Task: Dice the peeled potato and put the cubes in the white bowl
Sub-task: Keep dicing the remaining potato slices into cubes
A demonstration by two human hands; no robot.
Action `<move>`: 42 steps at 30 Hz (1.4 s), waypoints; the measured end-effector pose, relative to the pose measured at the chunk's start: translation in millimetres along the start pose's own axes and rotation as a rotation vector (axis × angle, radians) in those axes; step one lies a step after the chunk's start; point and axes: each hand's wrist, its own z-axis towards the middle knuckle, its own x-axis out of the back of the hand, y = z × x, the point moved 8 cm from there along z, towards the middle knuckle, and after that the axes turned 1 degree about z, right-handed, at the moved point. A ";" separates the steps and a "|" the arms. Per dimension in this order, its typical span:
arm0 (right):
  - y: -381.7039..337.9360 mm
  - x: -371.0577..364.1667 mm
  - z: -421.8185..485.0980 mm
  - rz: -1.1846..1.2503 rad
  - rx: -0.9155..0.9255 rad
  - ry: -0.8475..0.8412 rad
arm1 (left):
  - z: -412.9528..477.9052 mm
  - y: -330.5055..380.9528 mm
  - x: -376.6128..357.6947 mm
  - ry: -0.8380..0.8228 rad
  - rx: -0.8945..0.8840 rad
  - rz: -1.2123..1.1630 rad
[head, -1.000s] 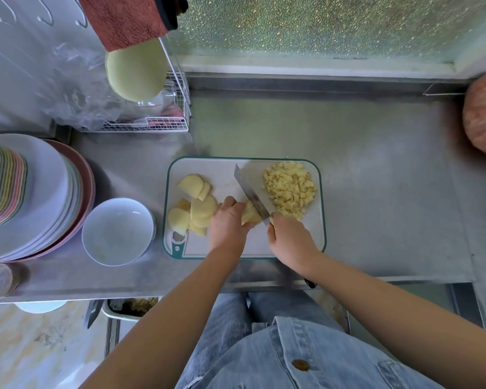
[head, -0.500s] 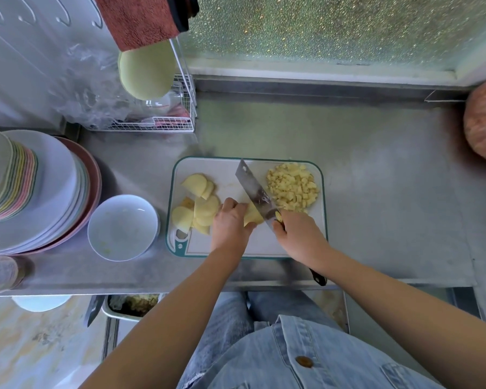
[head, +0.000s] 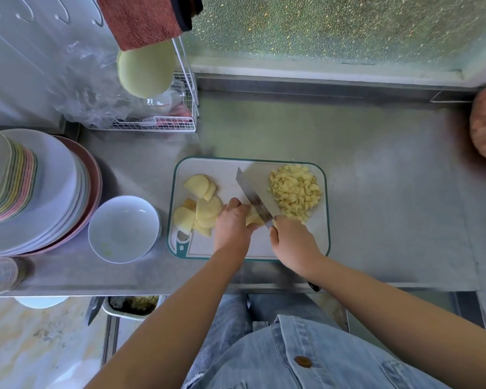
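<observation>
- The cutting board (head: 225, 169), white with a green rim, lies on the steel counter (head: 376, 192) straight in front of the person
- At the board's middle, towards its near edge, the left hand (head: 232, 223) holds a potato piece (head: 252, 218) down, its fingers curled together over the top of it
- The right hand (head: 293, 242) is over the board's near right part, fingers wrapped tight round the handle of the knife (head: 253, 197); the dark end of the handle pokes out behind the wrist, past the board's near edge
- The blade slants from that hand towards the board's far edge and lies against the right side of the potato piece, just beside the left fingertips
- On the left part of the board several pale potato slices (head: 205, 206) overlap in a loose heap, some touching the left hand
- On the right part of the board sits a pile of potato cubes (head: 295, 192), just beside the blade
- The white bowl (head: 124, 220) stands on the counter just left of the board and holds no cubes
- Further left of the board is a tall stack of plates (head: 48, 189), touching or almost touching the bowl
- Beyond the board's far left corner stands a wire rack (head: 163, 124) with a red cloth (head: 143, 21) hanging above it
</observation>
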 end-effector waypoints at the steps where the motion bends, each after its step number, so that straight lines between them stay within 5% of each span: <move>1: 0.2 -1.3 -0.3 0.001 0.001 0.007 | 0.1 0.3 0.3 -0.001 0.000 0.004; 42: -0.2 11.8 1.7 0.058 0.060 0.021 | -7.3 -9.5 10.3 0.000 0.157 -0.075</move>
